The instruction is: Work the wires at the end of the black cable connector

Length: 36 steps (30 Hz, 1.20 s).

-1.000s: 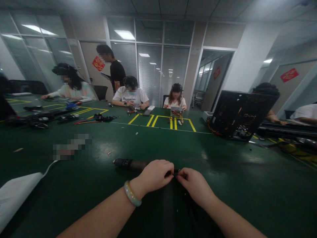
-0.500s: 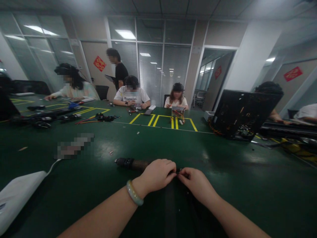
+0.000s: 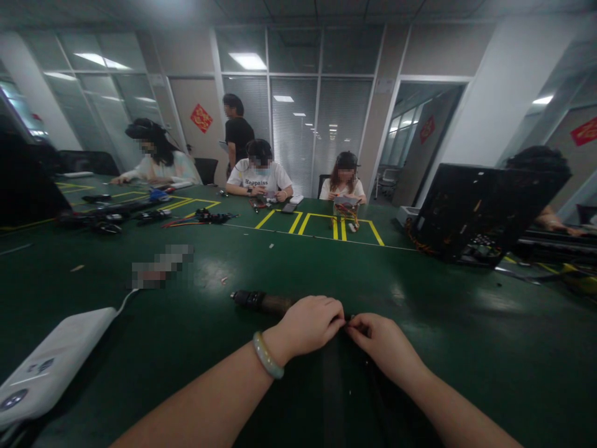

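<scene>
The bare left hand (image 3: 310, 326) and right hand (image 3: 385, 342) pinch a small, mostly hidden black piece (image 3: 347, 318) beside a brown-and-black cylindrical tool (image 3: 275, 304).

Dim office. Glass partition (image 3: 298, 102) across the back, venetian blinds (image 3: 296, 146) behind the lower panes, rectangular lights (image 3: 247, 61) showing in the glass. Open doorway (image 3: 402, 132) right of it, pale swivel chair (image 3: 390, 177) beyond; white column (image 3: 504, 112) next. Red diamond poster (image 3: 201, 118) on beige door (image 3: 186, 93), black chair (image 3: 206, 169) below. Green tabletop (image 3: 289, 267), yellow tape outlines (image 3: 335, 229). Grey panelled ceiling (image 3: 289, 11).
</scene>
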### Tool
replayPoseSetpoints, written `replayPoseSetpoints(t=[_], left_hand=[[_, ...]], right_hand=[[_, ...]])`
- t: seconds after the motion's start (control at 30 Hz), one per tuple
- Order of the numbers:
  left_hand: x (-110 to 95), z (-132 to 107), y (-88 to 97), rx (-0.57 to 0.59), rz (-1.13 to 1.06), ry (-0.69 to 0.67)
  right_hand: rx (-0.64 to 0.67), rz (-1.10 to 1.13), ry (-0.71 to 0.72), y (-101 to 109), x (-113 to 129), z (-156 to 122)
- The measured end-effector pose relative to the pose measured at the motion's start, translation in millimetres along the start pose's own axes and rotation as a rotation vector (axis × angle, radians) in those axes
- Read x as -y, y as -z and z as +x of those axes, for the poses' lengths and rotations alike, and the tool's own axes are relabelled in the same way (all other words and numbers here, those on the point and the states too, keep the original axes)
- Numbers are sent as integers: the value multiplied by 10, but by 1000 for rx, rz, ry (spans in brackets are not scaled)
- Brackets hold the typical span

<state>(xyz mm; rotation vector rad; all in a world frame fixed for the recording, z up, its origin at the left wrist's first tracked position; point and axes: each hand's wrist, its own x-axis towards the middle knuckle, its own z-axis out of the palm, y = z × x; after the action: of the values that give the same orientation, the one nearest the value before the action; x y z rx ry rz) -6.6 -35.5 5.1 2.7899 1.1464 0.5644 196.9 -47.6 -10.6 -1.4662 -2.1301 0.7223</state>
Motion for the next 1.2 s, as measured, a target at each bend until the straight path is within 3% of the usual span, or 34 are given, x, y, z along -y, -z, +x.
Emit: replayPoseSetpoints(t=[0.3, 1.2], left_hand=[[-55, 13, 10, -23, -3, 86], [-46, 14, 13, -14, -21, 72]], right_hand=[[-11, 4, 5, -37, -44, 19], [7, 76, -28, -17, -15, 14]])
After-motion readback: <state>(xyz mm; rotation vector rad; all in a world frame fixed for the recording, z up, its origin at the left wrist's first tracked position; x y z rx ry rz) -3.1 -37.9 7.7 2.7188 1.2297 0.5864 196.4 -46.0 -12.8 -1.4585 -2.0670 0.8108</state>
